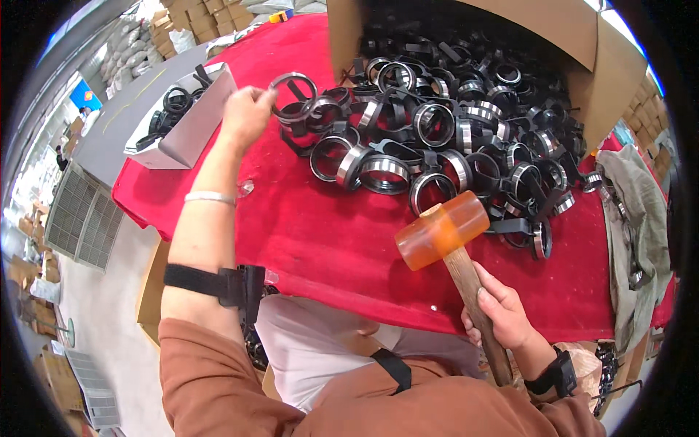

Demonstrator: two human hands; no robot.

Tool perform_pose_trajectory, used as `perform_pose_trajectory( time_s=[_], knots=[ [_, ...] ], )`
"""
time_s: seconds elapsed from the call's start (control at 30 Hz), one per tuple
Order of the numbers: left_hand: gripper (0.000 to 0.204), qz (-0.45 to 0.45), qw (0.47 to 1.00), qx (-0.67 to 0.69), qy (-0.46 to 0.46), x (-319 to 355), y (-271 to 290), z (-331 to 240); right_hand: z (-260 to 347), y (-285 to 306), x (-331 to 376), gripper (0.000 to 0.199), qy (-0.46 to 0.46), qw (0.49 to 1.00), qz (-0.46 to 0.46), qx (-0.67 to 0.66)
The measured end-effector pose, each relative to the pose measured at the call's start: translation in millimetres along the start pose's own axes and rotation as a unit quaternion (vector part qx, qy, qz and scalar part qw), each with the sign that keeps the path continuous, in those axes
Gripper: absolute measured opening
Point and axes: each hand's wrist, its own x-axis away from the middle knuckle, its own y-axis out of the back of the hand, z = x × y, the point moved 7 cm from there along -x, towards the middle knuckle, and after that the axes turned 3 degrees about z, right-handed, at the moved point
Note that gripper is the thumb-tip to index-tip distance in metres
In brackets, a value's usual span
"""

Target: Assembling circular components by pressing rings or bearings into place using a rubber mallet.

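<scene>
My left hand point(250, 116) reaches out over the table's left part, fingers closed on the edge of a metal ring point(314, 86) with a dark inner band. The ring is held up at the left end of a big heap of similar silver rings and black brackets point(384, 175). In my right hand point(502, 312) is a mallet, gripped round its wooden handle point(466, 280). Its amber, see-through head point(443, 230) points up and left, just in front of the heap's near edge.
A red cloth point(291, 233) covers the table. Left of my left hand stands a white box point(178, 149) holding black parts. A large cardboard box point(608, 80) on its side spills the heap. Grey-green cloth point(632, 218) hangs at the right. Stacked cartons point(200, 25) stand behind.
</scene>
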Motion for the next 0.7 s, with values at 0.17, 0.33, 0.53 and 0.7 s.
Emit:
perform_pose_trajectory(
  time_s=[0.17, 0.33, 0.53, 0.7],
  knots=[
    [0.028, -0.138, 0.989, 0.031, 0.032, 19.6, 68.1, -28.2, 0.8, -6.3, -3.7, 0.058, 0.007, 1.000, -0.010, -0.013],
    [0.018, 0.044, 0.994, 0.059, -0.082, 126.6, 31.9, -113.9, 28.5, -23.0, -5.2, 0.082, 0.146, 0.988, -0.048, 0.012],
    [0.017, 0.034, 0.990, 0.114, -0.071, 263.6, 9.1, -124.1, 47.3, -89.7, -49.0, 0.072, 0.178, 0.983, 0.009, 0.047],
    [0.028, 0.095, 0.964, 0.248, 0.021, 308.1, 26.8, -79.6, 37.9, -122.5, -55.9, 0.062, 0.116, 0.992, 0.026, 0.042]
  ],
)
